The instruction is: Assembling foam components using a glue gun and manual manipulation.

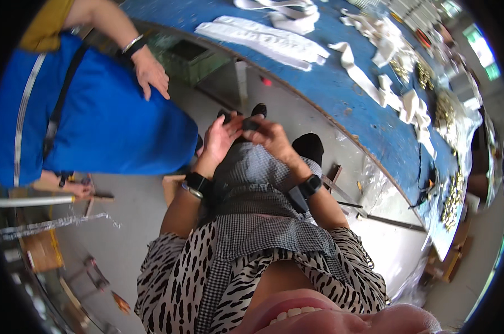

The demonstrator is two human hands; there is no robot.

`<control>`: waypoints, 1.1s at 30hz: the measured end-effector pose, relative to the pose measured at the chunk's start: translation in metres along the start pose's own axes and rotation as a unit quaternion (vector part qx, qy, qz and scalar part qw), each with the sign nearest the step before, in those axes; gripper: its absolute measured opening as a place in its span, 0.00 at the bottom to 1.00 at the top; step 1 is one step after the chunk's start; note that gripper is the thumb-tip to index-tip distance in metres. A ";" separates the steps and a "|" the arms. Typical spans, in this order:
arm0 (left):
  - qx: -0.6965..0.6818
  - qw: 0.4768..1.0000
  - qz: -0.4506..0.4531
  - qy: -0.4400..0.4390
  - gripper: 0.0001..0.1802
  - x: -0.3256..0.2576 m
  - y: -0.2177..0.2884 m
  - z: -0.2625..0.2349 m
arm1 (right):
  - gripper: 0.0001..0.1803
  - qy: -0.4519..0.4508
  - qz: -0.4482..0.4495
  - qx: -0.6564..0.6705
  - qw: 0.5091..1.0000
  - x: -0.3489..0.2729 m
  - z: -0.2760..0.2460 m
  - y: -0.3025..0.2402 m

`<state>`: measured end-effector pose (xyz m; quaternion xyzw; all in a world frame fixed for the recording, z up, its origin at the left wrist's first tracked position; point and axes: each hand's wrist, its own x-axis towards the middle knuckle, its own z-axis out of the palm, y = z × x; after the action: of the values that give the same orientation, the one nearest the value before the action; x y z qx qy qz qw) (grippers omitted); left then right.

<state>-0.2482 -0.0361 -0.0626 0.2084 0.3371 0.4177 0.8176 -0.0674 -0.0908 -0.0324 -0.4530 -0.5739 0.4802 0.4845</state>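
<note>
Both my hands are raised in front of my lap, close together. My left hand [223, 137] is open, palm up, its fingers stretched toward the right hand and slightly blurred. My right hand [274, 140] pinches a small black object [252, 123], too blurred to name. Dark wristbands sit on both my wrists, the left one a black watch [196, 182] beside a metal bangle. Below my hands lies my black-and-white checked apron [246, 172].
A blue-topped table [319, 83] runs along the right, bearing white fabric strips [263, 42], a loose pale band [360, 78] and gold-coloured pieces [452, 200]. At left, close by, stands another person in a blue apron [112, 117], one hand [151, 72] hanging near the table.
</note>
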 end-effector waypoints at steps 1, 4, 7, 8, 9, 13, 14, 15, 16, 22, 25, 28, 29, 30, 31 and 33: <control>0.034 0.999 0.024 -0.011 0.26 -0.007 0.015 0.006 | 0.24 0.014 0.027 0.023 0.999 0.003 -0.002 -0.012; 0.061 0.991 0.103 -0.061 0.26 -0.033 0.057 0.023 | 0.27 0.047 0.029 0.009 0.998 0.013 -0.005 -0.042; 0.105 0.975 0.165 -0.103 0.27 -0.056 0.088 0.034 | 0.26 0.054 -0.063 -0.034 0.996 0.022 -0.002 -0.064; 0.124 0.970 0.180 -0.110 0.28 -0.062 0.095 0.037 | 0.25 0.070 -0.075 -0.054 0.993 0.025 0.001 -0.070; 0.141 0.967 0.187 -0.101 0.28 -0.067 0.100 0.040 | 0.24 0.056 -0.106 -0.014 0.993 0.027 0.005 -0.075; 0.171 0.957 0.214 -0.092 0.28 -0.081 0.112 0.045 | 0.25 0.052 -0.145 -0.011 0.988 0.048 0.029 -0.096; 0.169 0.957 0.218 -0.092 0.28 -0.082 0.113 0.045 | 0.25 0.049 -0.148 -0.011 0.988 0.055 0.036 -0.099; 0.147 0.959 0.223 -0.092 0.25 -0.084 0.115 0.044 | 0.25 0.042 -0.200 -0.043 0.978 0.062 0.042 -0.103; 0.125 0.961 0.227 -0.098 0.23 -0.082 0.116 0.043 | 0.25 0.036 -0.249 -0.075 0.965 0.069 0.047 -0.103; 0.094 0.958 0.251 -0.099 0.18 -0.083 0.126 0.025 | 0.27 -0.015 -0.232 -0.068 0.970 0.087 0.076 -0.100; 0.108 0.953 0.264 -0.105 0.19 -0.081 0.130 0.019 | 0.28 -0.024 -0.238 -0.078 0.968 0.097 0.086 -0.096; 0.086 0.955 0.265 -0.099 0.21 -0.079 0.131 0.017 | 0.28 -0.037 -0.238 -0.074 0.968 0.105 0.095 -0.091; 0.084 0.958 0.260 -0.091 0.21 -0.079 0.131 0.018 | 0.29 -0.038 -0.235 -0.074 0.968 0.106 0.097 -0.090; 0.076 0.958 0.259 -0.095 0.23 -0.077 0.130 0.019 | 0.29 -0.038 -0.233 -0.074 0.969 0.108 0.098 -0.088; 0.070 0.958 0.258 -0.100 0.24 -0.076 0.131 0.021 | 0.29 -0.038 -0.230 -0.073 0.970 0.108 0.101 -0.086; 0.077 0.959 0.256 -0.093 0.22 -0.074 0.130 0.023 | 0.28 -0.050 -0.188 -0.012 0.981 0.110 0.105 -0.083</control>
<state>-0.3335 -0.0254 0.0622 0.3880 0.2264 0.5647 0.6923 -0.1887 -0.0051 0.0557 -0.3185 -0.6782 0.3959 0.5310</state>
